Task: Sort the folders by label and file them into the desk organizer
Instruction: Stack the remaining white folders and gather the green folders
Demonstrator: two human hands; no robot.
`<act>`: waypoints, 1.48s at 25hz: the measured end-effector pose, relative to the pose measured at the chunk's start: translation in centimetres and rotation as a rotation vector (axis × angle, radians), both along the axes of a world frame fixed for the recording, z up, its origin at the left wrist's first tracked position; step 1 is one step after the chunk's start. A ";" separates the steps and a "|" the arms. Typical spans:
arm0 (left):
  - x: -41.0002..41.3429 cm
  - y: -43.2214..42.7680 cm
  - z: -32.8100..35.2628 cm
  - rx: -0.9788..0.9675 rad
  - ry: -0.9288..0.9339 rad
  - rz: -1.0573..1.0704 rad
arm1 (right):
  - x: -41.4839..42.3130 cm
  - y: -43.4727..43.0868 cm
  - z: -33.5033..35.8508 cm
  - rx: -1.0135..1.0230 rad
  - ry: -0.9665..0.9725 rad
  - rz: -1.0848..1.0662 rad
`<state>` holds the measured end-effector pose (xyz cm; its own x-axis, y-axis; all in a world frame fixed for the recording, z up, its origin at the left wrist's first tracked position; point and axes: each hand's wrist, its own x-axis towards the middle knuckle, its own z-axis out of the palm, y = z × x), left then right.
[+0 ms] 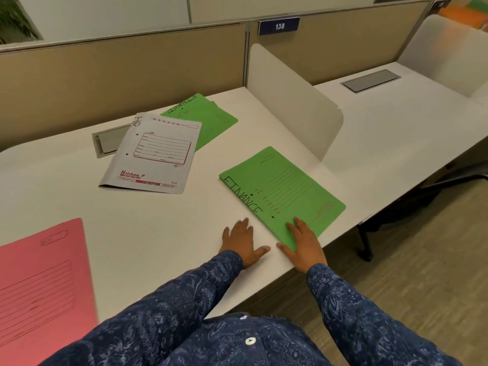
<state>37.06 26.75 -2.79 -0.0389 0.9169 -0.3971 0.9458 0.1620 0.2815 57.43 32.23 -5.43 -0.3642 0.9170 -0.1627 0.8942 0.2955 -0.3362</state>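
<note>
A green folder (284, 192) marked FINANCE lies flat near the desk's front right edge. My right hand (303, 244) rests on its near corner with straight fingers. Just left of the folder, my left hand (241, 244) lies flat on the white desk (163, 228), fingers spread. A grey folder (155, 154) marked HR lies farther back. It overlaps a second green FINANCE folder (208, 117). A pink folder (39, 286) lies at the near left. No desk organizer is in view.
A white divider panel (290, 99) stands right of the folders, with a neighbouring desk (396, 122) beyond it. A grey cable hatch (105, 141) sits in the desk under the HR folder's edge. Beige partition walls (118, 72) close the back. The floor (396, 260) drops off at the right.
</note>
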 end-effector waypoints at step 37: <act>-11.4 -7.0 6.7 0.213 -1.209 0.746 | -3.8 5.6 9.0 -0.486 0.675 -0.238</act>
